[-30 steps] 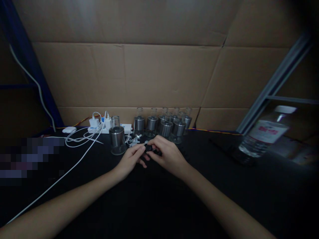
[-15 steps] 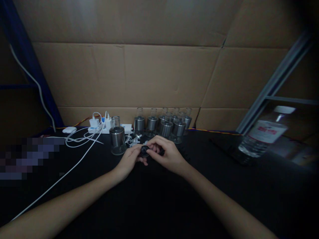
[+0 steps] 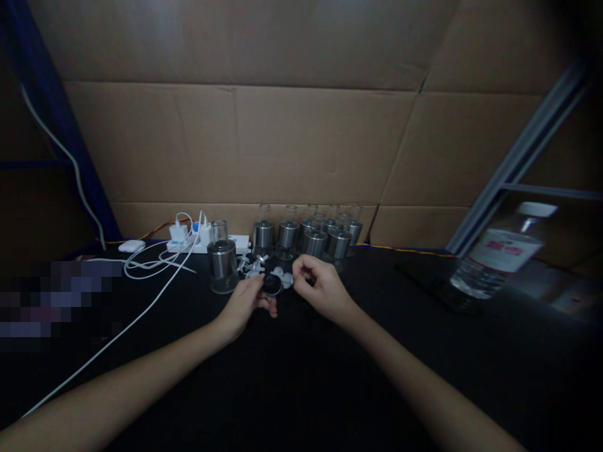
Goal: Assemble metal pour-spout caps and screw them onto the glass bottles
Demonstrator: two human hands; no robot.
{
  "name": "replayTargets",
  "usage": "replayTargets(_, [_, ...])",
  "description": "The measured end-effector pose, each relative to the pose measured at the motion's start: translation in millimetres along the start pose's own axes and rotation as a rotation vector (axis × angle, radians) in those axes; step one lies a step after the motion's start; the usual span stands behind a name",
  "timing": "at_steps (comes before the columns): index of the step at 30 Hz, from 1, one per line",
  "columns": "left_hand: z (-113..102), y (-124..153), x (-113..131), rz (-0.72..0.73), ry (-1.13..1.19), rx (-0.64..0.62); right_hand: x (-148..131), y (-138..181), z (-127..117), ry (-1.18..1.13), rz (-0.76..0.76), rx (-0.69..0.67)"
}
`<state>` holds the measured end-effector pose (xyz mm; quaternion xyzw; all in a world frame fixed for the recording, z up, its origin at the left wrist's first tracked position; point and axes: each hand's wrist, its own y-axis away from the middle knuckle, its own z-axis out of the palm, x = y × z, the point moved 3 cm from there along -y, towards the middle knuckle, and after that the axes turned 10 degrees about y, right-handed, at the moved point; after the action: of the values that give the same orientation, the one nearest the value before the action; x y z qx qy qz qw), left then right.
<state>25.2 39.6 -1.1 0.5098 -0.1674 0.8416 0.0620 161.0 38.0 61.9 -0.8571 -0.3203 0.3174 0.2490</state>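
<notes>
My left hand [image 3: 245, 304] pinches a small round black cap [image 3: 272, 284] with a paler rim, held just above the dark table. To its right, my right hand [image 3: 323, 289] is apart from the cap, thumb and fingertips curled together; whether anything small sits between them I cannot make out. Small clear plastic pieces [image 3: 257, 265] lie behind the cap, and more whitish round pieces [image 3: 283, 276] show between the hands. One glass bottle with a steel sleeve [image 3: 222, 257] stands just beyond my left hand.
Several similar steel-sleeved glass bottles [image 3: 288, 235] stand in a group by the cardboard wall [image 3: 306, 144]. A white power strip [image 3: 240, 242] with chargers and looped white cables [image 3: 155, 295] lies at the left. A large water bottle [image 3: 502, 251] stands at the right, near a dark flat object [image 3: 424, 285].
My right hand has come off the black cap and moved a little to the right, its fingers curling. The cap stays in my left hand, tilted differently, and the whitish pieces behind are uncovered.
</notes>
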Motion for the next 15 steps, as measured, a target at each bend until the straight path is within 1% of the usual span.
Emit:
replayTargets(4, [2, 1, 3, -0.002, 0.007, 0.021, -2, 0, 1, 0.011, 0.013, -0.029])
replayTargets(7, [4, 2, 7, 0.026, -0.010, 0.023, 3, 1, 8, -0.079, 0.113, -0.072])
replayTargets(11, [5, 3, 11, 0.071, -0.059, 0.021, 12, 7, 26, -0.366, 0.338, -0.205])
replayTargets(13, [4, 3, 12, 0.102, -0.085, 0.027, 13, 9, 34, -0.549, 0.408, -0.268])
replayTargets(15, [1, 2, 12, 0.137, -0.103, 0.038, 13, 10, 39, -0.699, 0.453, -0.280])
